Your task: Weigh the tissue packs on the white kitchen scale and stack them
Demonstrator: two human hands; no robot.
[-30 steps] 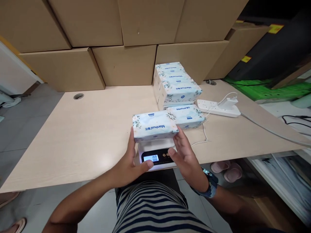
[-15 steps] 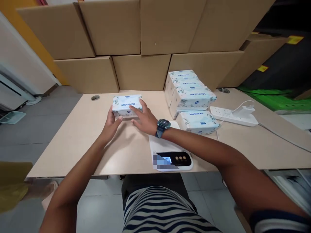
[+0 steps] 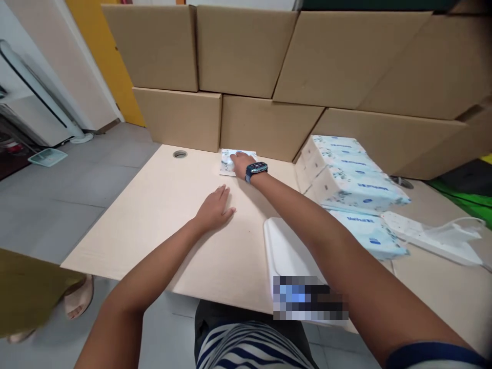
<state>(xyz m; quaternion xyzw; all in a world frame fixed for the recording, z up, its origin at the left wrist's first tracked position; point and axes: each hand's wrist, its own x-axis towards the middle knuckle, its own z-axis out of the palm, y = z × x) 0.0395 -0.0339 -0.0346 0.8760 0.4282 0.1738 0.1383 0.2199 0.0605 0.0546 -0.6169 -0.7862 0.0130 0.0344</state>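
At the back of the table, against the cardboard boxes, lies a white and blue pack of tissues (image 3: pixel 226 167). My right hand (image 3: pixel 243 165), with a watch (image 3: pixel 257 170) on its wrist, grips this pack from above at its right part; the thumb is hidden. My left hand (image 3: pixel 214 209) is open and holds nothing, low over the table nearer to me, fingers pointing towards the pack. Under my right forearm is a white scale (image 3: pixel 282 246) with its display blurred out. Right of it stand stacked tissue packs (image 3: pixel 342 174), with one more pack (image 3: pixel 369 233) in front.
Cardboard boxes (image 3: pixel 246 56) form a wall along the back of the table (image 3: pixel 134 225). A white power strip (image 3: pixel 434 243) with a plug and cable lies at the right. A person's foot (image 3: pixel 79 297) shows on the floor at the lower left.
My right hand has moved the tissue pack farther back, up to the boxes. My left hand has let go of it and come away. The view has turned left.
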